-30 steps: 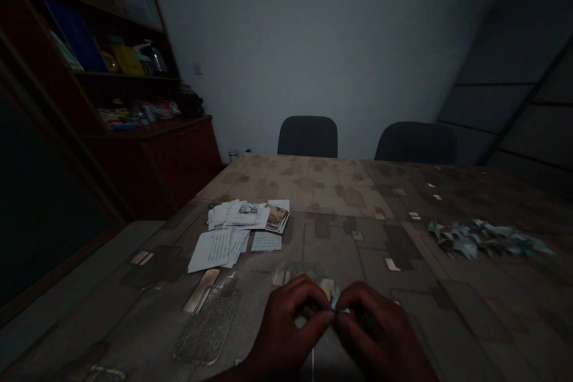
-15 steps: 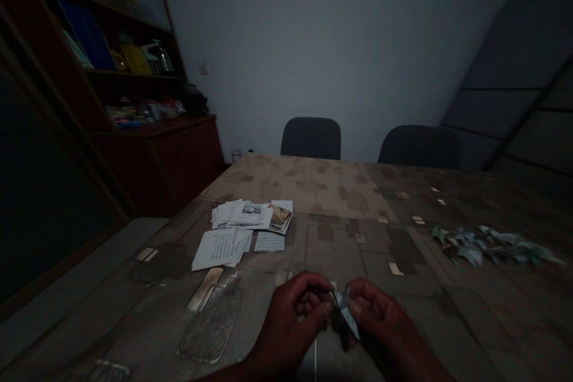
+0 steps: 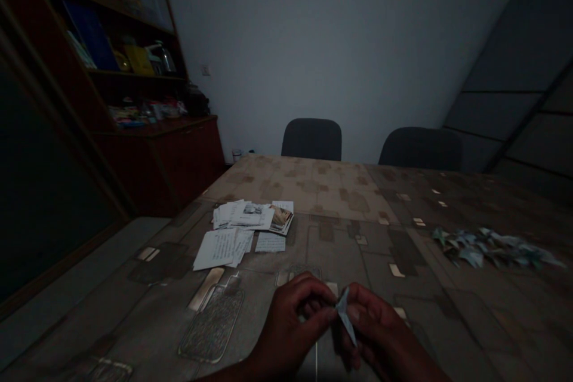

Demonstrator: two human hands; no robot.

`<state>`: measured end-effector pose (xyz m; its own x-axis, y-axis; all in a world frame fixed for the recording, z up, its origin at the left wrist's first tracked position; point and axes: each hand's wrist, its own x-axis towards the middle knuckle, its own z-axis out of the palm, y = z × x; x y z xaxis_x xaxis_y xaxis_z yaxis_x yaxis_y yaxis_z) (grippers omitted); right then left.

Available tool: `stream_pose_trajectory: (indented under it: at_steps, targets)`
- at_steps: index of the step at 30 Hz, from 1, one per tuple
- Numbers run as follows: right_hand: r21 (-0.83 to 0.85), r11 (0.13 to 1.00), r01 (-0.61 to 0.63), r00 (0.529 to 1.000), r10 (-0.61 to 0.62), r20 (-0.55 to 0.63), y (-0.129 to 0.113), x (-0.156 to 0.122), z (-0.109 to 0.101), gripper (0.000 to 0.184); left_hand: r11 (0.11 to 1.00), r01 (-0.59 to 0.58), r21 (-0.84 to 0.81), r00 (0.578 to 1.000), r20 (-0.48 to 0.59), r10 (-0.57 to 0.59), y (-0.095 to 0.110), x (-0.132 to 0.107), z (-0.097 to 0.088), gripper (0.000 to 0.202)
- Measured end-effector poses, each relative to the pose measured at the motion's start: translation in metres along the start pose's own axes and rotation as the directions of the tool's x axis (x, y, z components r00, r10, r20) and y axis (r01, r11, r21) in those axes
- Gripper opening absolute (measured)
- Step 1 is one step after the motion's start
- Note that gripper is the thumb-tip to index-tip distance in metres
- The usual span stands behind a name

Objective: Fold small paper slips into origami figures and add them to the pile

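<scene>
Between my two hands, above the near part of the table, is a small folded paper [image 3: 345, 317], pale with a pointed lower end. My left hand [image 3: 298, 316] pinches its left side with thumb and forefinger. My right hand [image 3: 376, 322] grips it from the right, thumb against the paper. Off to the right lies a heap of folded paper pieces [image 3: 492, 249], pale and greenish with pointed tips. Left of centre, printed paper cards [image 3: 246, 215] lie in an overlapping pile, with more written slips [image 3: 217, 249] in front of them.
A patterned cloth covers the table [image 3: 313, 185]. Two dark chairs [image 3: 311, 138] stand at its far side, before a pale wall. On the left rises a red-brown cabinet [image 3: 179, 155] with loaded shelves. The room is dim.
The folded paper has turned a little and now stands more edge-on between my fingers. Both hands stay in nearly the same place. The view has shifted slightly.
</scene>
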<state>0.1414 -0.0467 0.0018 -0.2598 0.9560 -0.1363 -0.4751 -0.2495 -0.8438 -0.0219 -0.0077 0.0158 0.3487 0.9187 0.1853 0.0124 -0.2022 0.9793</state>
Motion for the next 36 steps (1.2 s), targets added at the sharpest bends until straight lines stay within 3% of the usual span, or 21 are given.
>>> stream_pose_trajectory:
  at_steps: [4,7,14,17,20,26,30,36]
  targets:
    - [0.005,1.000,0.007,1.000,-0.007,0.026,-0.003,0.001,0.002,0.030,0.975,0.129,-0.181,0.992,0.029,-0.125,-0.007,-0.002,0.003,0.006]
    - [0.051,0.999,-0.007,1.000,0.006,0.023,-0.007,0.000,0.004,0.025,0.964,0.145,-0.222,0.989,0.040,-0.140,-0.012,-0.002,0.003,0.007]
    - [0.019,1.000,-0.024,0.999,0.023,0.049,-0.005,-0.002,0.002,0.024,0.999,-0.053,0.009,0.998,0.033,0.053,-0.006,0.000,-0.001,0.007]
    - [0.017,1.000,-0.020,0.997,0.019,0.080,-0.002,-0.001,0.001,0.028,0.994,-0.079,0.079,0.996,0.035,0.076,-0.002,-0.001,-0.002,0.008]
    - [-0.017,1.000,-0.005,0.998,0.006,0.059,-0.001,0.000,0.000,0.031,0.998,-0.024,0.059,0.999,0.026,0.022,-0.002,-0.001,0.000,0.008]
    - [-0.016,0.999,-0.042,0.999,0.042,-0.005,-0.002,-0.002,0.001,0.032,0.949,0.229,-0.216,0.969,0.142,-0.201,-0.005,0.002,0.004,0.024]
    - [0.080,0.995,-0.057,0.997,0.061,-0.048,-0.004,-0.001,0.002,0.030,0.932,0.248,-0.265,0.967,0.129,-0.221,-0.005,0.002,0.003,0.025]
    - [0.212,0.973,-0.088,0.996,0.093,-0.013,-0.001,0.000,-0.002,0.026,0.935,0.236,-0.265,0.966,0.164,-0.198,-0.009,0.001,0.004,0.029]
